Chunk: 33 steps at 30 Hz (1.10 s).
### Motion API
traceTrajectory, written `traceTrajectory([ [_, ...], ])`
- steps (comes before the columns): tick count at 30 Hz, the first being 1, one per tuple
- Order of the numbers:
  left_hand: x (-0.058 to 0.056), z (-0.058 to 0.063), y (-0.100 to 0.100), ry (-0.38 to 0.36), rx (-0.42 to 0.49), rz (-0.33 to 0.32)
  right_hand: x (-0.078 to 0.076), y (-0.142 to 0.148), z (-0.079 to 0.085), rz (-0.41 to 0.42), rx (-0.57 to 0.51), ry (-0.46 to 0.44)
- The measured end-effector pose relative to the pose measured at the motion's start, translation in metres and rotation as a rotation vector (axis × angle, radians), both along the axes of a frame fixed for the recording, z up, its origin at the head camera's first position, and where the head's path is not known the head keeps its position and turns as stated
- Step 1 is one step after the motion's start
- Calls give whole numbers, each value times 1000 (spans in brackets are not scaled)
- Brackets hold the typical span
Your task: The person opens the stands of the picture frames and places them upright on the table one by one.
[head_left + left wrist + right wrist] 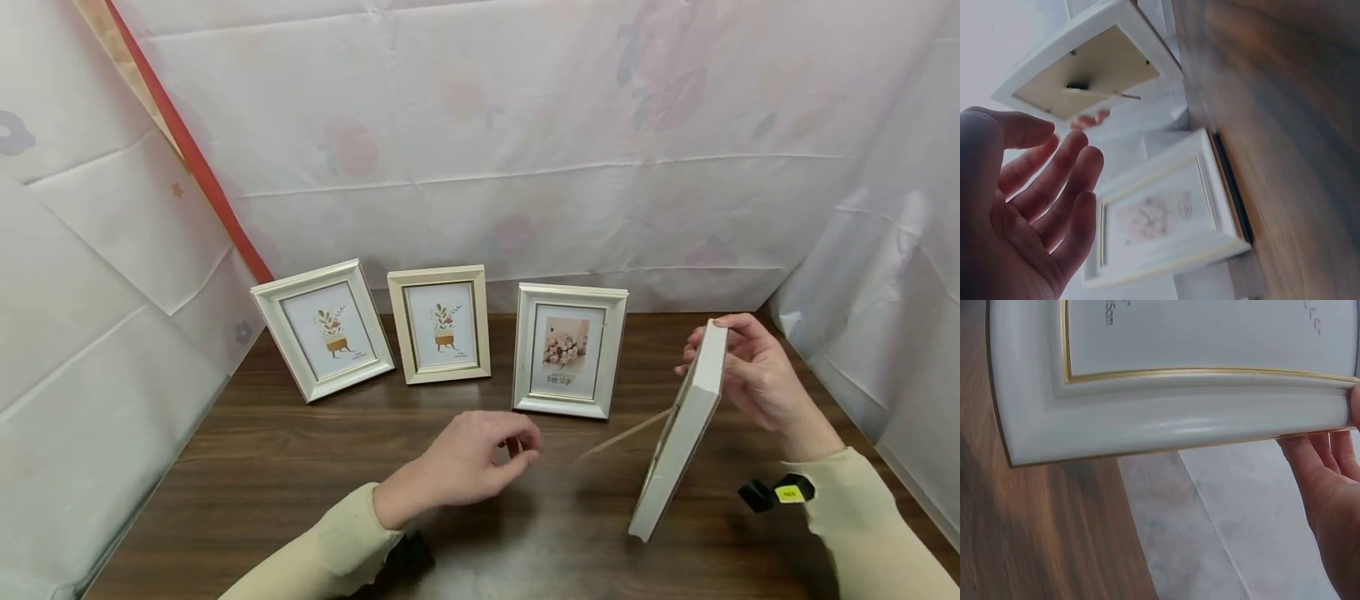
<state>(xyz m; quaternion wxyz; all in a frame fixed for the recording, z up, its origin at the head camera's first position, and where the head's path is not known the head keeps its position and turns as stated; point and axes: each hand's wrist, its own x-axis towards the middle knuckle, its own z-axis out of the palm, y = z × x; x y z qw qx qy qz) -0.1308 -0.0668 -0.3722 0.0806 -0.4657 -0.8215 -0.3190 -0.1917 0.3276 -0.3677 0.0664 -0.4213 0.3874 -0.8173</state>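
Observation:
My right hand (761, 371) grips a white picture frame (686, 442) by its upper end, fingers behind and thumb in front. The frame is tilted edge-on in the head view, its thin stand leg (626, 435) swung out to the left. In the left wrist view its beige backing (1100, 65) shows; the right wrist view shows its white front border with a gold inner line (1166, 374). Left of it, my left hand (480, 458) hovers over the table with loosely curled fingers and nothing in them. Nearest that hand stands a white frame with a flower photo (564, 346).
Further left stand a cream frame (401, 329) and a silvery white frame (292, 342), each with a potted plant print. The dark wooden table (247, 500) ends at a pale patterned sheet (465, 208) hung behind, with more sheeting along both sides.

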Motion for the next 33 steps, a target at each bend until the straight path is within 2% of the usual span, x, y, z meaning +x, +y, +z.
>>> traceTrajectory([
  [4,-6,2,-14,-61,16,54,3,14,4,-138,-14,-33],
  [8,-13,3,-27,-84,33,111,7,29,8,-305,-11,-85],
  [15,-21,3,-47,-116,30,197,9,52,7,-416,-31,-151],
  [22,-26,-3,-56,-124,26,221,11,67,6,-683,22,-259],
  [29,-28,-4,-60,-123,17,258,8,69,12,-833,25,-395],
  [33,-29,-4,-61,-124,8,270,6,66,15,-958,65,-438],
])
